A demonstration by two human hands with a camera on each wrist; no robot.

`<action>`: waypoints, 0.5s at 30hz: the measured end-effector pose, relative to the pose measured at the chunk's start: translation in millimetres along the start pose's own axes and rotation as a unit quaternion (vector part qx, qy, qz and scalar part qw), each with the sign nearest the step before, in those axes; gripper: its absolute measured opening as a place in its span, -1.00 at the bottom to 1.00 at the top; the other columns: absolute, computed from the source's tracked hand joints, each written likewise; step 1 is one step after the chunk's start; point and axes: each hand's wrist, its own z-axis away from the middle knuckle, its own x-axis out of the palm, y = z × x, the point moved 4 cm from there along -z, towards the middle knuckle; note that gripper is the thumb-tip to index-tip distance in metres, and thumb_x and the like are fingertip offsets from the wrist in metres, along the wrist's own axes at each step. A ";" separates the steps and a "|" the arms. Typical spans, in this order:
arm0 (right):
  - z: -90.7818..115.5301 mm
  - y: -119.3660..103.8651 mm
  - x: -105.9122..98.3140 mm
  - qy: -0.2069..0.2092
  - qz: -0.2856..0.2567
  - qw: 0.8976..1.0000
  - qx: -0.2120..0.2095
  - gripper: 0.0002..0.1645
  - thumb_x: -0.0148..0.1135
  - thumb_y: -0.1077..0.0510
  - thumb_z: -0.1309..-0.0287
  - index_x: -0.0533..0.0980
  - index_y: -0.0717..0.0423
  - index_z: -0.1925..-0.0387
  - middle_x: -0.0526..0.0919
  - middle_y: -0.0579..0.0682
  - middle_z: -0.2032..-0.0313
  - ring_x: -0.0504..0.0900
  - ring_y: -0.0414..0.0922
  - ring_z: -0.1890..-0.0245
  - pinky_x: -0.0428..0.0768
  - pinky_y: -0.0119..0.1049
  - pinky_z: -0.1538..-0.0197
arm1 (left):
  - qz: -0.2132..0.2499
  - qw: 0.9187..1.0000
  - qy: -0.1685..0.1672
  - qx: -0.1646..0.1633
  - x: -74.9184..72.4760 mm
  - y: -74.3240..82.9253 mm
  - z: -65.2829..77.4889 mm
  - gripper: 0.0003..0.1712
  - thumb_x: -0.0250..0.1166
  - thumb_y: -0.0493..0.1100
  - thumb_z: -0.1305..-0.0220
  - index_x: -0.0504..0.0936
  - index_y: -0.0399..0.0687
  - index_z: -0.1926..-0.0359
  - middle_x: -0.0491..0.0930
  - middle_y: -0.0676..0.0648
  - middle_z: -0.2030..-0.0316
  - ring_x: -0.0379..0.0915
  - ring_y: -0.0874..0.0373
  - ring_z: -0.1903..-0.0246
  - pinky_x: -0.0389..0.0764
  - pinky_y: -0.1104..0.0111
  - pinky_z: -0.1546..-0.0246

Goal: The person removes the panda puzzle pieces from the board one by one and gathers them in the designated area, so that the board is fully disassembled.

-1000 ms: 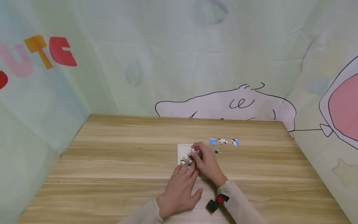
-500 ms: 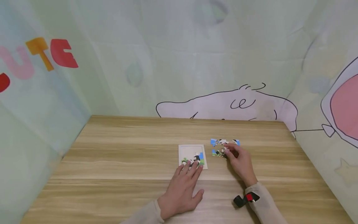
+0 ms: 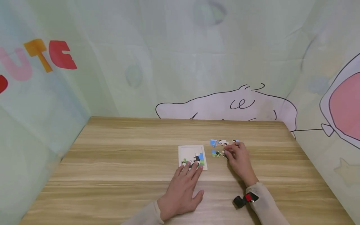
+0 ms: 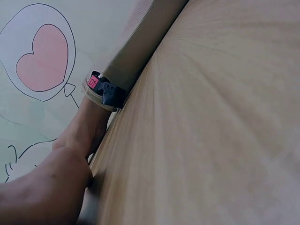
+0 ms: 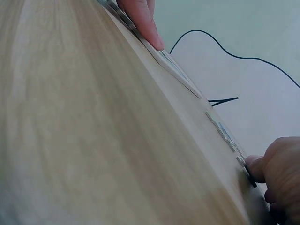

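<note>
A square jigsaw tray (image 3: pixel 184 152) lies flat on the wooden table, partly filled with panda-picture pieces (image 3: pixel 200 157) along its near and right parts. My left hand (image 3: pixel 181 192) rests with straight fingers on the tray's near edge, its fingertips over the fitted pieces. To the right of the tray, my right hand (image 3: pixel 240 161) pinches a black-and-white puzzle piece (image 3: pixel 225 154) between thumb and fingers, low at the tabletop. In the right wrist view the thumb (image 5: pixel 255 165) presses at a dark piece's edge. A blue-and-green puzzle piece (image 3: pixel 216 153) lies just left of it.
Behind the right hand lies a row of puzzle pieces (image 3: pixel 223 142), the rightmost partly covered by the fingers. A black strap with a red patch (image 3: pixel 248 197) sits on the right wrist. A printed cloth (image 3: pixel 121 78) hangs behind the table (image 3: pixel 126 150).
My right hand has left the tray and moved right to the loose pieces, where its fingers now close on one. My left hand stays on the tray's near edge.
</note>
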 end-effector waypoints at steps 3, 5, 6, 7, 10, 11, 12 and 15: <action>0.6 0.8 1.2 0.003 -0.012 1.000 0.002 -0.87 0.45 0.36 -0.25 0.74 0.26 0.15 0.63 0.24 0.11 0.64 0.07 0.14 0.56 -0.13 0.05 | 0.002 1.000 -0.002 -0.001 0.4 -0.3 0.4 -0.10 0.06 0.32 -0.49 0.28 -0.04 -0.66 0.32 -0.14 -0.63 0.27 -0.17 -0.62 0.34 -0.04 -0.55; 1.4 1.0 0.0 0.020 -0.022 1.000 0.000 -0.89 0.42 0.38 -0.28 0.72 0.27 0.16 0.64 0.23 0.15 0.62 0.00 0.23 0.54 -0.21 0.13 | 0.000 1.000 -0.003 -0.001 0.6 -0.5 0.4 -0.10 0.06 0.32 -0.49 0.27 -0.05 -0.66 0.32 -0.14 -0.63 0.27 -0.16 -0.61 0.34 -0.04 -0.55; 1.5 1.4 -0.7 0.031 -0.027 0.999 -0.003 -0.91 0.40 0.38 -0.30 0.71 0.28 0.17 0.65 0.22 0.18 0.60 -0.04 0.28 0.51 -0.26 0.16 | -0.001 1.000 -0.003 -0.001 0.7 -0.7 0.2 -0.10 0.06 0.33 -0.49 0.27 -0.04 -0.66 0.32 -0.14 -0.63 0.27 -0.16 -0.62 0.34 -0.04 -0.55; 1.5 1.3 -1.5 0.042 -0.032 0.999 -0.005 -0.92 0.37 0.38 -0.32 0.70 0.29 0.18 0.66 0.21 0.21 0.56 -0.08 0.30 0.46 -0.29 0.18 | -0.001 1.000 -0.002 -0.001 0.7 -0.9 0.0 -0.10 0.06 0.33 -0.49 0.27 -0.04 -0.66 0.32 -0.14 -0.63 0.27 -0.16 -0.62 0.34 -0.04 -0.55; 2.0 -0.4 -4.2 0.091 -0.044 0.994 -0.029 -0.93 0.33 0.43 -0.31 0.69 0.30 0.22 0.66 0.17 0.31 0.46 -0.21 0.38 0.39 -0.43 0.27 | -0.001 1.000 0.004 0.001 0.1 -1.2 -0.2 -0.10 0.07 0.32 -0.48 0.28 -0.04 -0.66 0.33 -0.14 -0.63 0.28 -0.16 -0.61 0.35 -0.04 -0.54; 2.2 -2.5 -4.5 0.104 -0.048 0.993 -0.041 -0.92 0.33 0.44 -0.29 0.69 0.30 0.23 0.66 0.16 0.34 0.44 -0.23 0.40 0.37 -0.45 0.29 | 0.001 1.000 0.006 0.002 -0.1 -1.2 -0.1 -0.10 0.08 0.32 -0.48 0.28 -0.04 -0.66 0.33 -0.15 -0.63 0.28 -0.17 -0.61 0.35 -0.04 -0.54; 2.7 -5.6 -3.8 0.114 -0.054 0.990 -0.055 -0.90 0.33 0.47 -0.26 0.70 0.31 0.24 0.67 0.16 0.35 0.44 -0.23 0.41 0.36 -0.47 0.31 | 0.005 1.000 0.008 0.002 -0.2 -1.2 0.0 -0.10 0.08 0.32 -0.48 0.28 -0.05 -0.66 0.33 -0.15 -0.63 0.28 -0.17 -0.61 0.35 -0.04 -0.54; 5.8 -21.6 4.4 0.120 -0.058 0.986 -0.105 -0.82 0.35 0.50 -0.18 0.74 0.29 0.22 0.68 0.13 0.34 0.51 -0.17 0.40 0.41 -0.43 0.29 | 0.012 1.000 0.008 0.004 0.1 -1.1 0.2 -0.10 0.08 0.31 -0.48 0.29 -0.04 -0.65 0.34 -0.15 -0.62 0.29 -0.17 -0.60 0.35 -0.06 -0.53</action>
